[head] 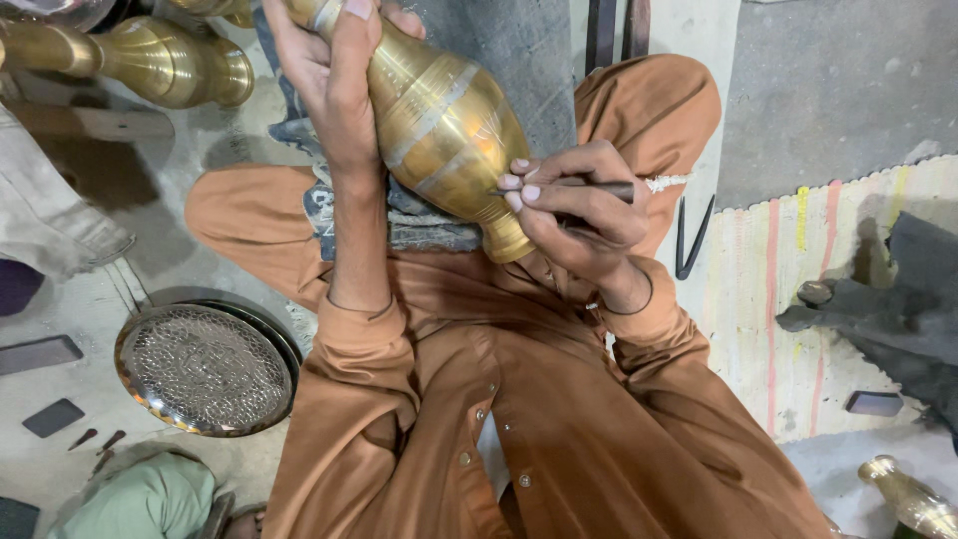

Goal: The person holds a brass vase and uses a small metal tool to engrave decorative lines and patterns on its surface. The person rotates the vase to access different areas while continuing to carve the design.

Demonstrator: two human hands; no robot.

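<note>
My left hand (334,85) grips the narrow neck of a brass vase (449,130), which lies tilted across my lap. The vase has engraved bands around its belly. My right hand (579,210) pinches a thin dark engraving tool (604,188), whose tip touches the vase's lower belly near the foot. Both sleeves are orange-brown, like the clothing on my folded legs under the vase. A blue-grey cloth (419,225) lies between the vase and my lap.
A round engraved metal tray (205,367) lies on the floor at left. More brass vases (160,60) lie at top left, another vase (908,499) at bottom right. A striped mat (828,289) with dark cloth (888,309) is at right. Small tools (95,439) and a green-clad person (150,499) are at lower left.
</note>
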